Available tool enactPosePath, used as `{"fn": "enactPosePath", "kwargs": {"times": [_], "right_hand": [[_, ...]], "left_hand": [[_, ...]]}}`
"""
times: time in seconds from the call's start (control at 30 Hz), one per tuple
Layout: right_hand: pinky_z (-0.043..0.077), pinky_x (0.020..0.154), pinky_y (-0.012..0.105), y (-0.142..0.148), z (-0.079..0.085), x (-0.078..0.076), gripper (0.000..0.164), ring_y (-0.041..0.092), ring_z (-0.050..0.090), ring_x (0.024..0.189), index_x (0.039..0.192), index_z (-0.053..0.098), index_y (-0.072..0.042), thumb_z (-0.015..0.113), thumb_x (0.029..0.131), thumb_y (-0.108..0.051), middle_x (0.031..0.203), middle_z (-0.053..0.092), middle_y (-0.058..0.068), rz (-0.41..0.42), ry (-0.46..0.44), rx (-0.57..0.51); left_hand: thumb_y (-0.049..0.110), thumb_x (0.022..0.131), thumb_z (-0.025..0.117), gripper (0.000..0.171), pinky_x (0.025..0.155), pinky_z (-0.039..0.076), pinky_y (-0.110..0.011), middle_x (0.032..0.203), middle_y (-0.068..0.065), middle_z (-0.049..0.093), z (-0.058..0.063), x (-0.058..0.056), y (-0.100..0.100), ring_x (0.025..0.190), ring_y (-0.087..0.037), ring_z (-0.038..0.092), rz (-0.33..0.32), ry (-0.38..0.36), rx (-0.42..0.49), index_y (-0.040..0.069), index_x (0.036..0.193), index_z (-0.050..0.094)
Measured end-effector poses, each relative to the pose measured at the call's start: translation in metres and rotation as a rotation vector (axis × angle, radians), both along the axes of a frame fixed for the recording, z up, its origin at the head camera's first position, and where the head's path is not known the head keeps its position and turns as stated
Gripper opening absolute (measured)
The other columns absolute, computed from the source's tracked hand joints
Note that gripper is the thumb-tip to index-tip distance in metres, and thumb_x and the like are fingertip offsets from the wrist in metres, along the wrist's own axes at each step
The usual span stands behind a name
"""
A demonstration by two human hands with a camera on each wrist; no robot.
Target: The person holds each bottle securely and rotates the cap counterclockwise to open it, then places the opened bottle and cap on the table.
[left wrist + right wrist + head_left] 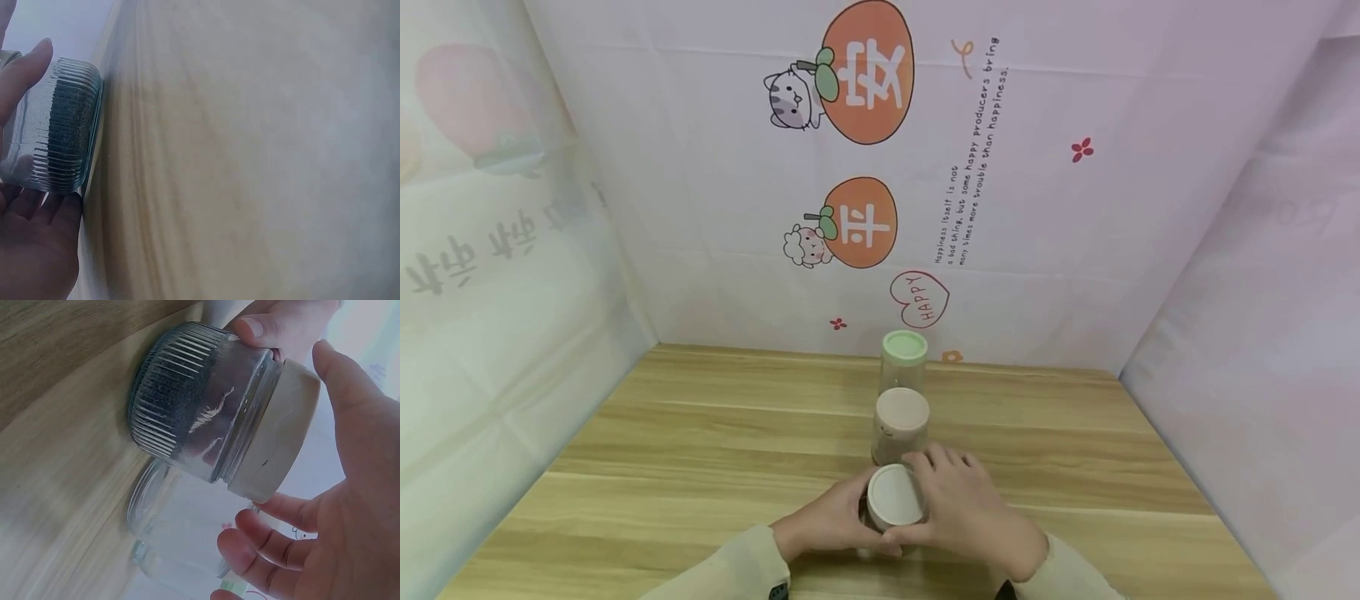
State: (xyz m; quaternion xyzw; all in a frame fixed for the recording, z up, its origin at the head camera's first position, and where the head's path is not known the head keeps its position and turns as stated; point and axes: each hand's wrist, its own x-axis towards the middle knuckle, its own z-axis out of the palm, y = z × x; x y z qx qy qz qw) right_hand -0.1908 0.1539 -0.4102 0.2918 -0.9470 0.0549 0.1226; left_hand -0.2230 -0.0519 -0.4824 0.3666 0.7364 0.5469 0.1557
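A glass jar with a white lid (896, 497) stands on the wooden table near me. Its ribbed lower part (178, 387) shows dark, fine-grained contents inside. My left hand (827, 518) grips the glass body from the left, thumb on the near side; in the left wrist view its fingers (59, 215) curl behind the glass. From the right, my right hand (966, 510) holds the lid's rim between thumb and fingers. The lid sits on the jar's mouth; whether it is loose I cannot tell.
Just behind stands a glass jar with a pale pinkish lid (902, 410), and beyond it another with a green lid (905, 347), all in one line. The wooden table (715, 433) ends at a printed white cloth wall (1037, 275). Cloth also hangs at both sides.
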Motion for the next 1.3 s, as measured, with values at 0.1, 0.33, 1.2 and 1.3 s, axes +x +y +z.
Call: {"fn": "enactPosePath", "kwargs": {"times": [0.1,0.33,1.2,1.3], "right_hand": [[0.043,0.078,0.047,0.000,0.000,0.000,0.092,0.022,0.052,0.099,0.122,0.051,-0.014,0.046,0.062,-0.083,0.106,0.051,0.000,0.015,-0.021,-0.011],[0.044,0.081,0.045,0.004,0.001,-0.002,0.086,0.021,0.050,0.100,0.130,0.049,-0.013,0.048,0.071,-0.076,0.111,0.048,0.000,0.101,-0.027,-0.021],[0.043,0.085,0.040,-0.002,0.001,-0.017,0.069,0.015,0.039,0.112,0.135,0.041,-0.028,0.069,0.074,-0.042,0.126,0.043,-0.002,0.372,-0.133,-0.109],[0.042,0.085,0.040,-0.001,0.002,-0.017,0.072,0.015,0.039,0.112,0.136,0.041,-0.027,0.071,0.071,-0.040,0.125,0.043,-0.002,0.395,-0.133,-0.117]], "left_hand": [[0.032,0.070,0.080,0.082,0.095,0.038,-0.031,0.128,0.008,0.047,0.000,0.000,0.000,0.113,-0.013,0.048,0.000,0.000,-0.003,0.029,0.136,0.032],[0.033,0.069,0.080,0.086,0.097,0.036,-0.033,0.131,0.010,0.044,0.000,0.000,0.000,0.116,-0.011,0.045,0.014,-0.008,-0.026,0.033,0.138,0.029],[0.030,0.071,0.079,0.081,0.095,0.038,-0.029,0.129,0.007,0.046,0.001,0.001,-0.001,0.114,-0.013,0.047,-0.031,-0.024,0.012,0.032,0.136,0.031],[0.029,0.072,0.078,0.080,0.095,0.038,-0.029,0.129,0.006,0.047,0.001,0.001,-0.001,0.114,-0.013,0.047,-0.044,-0.034,0.018,0.031,0.136,0.031]]}}
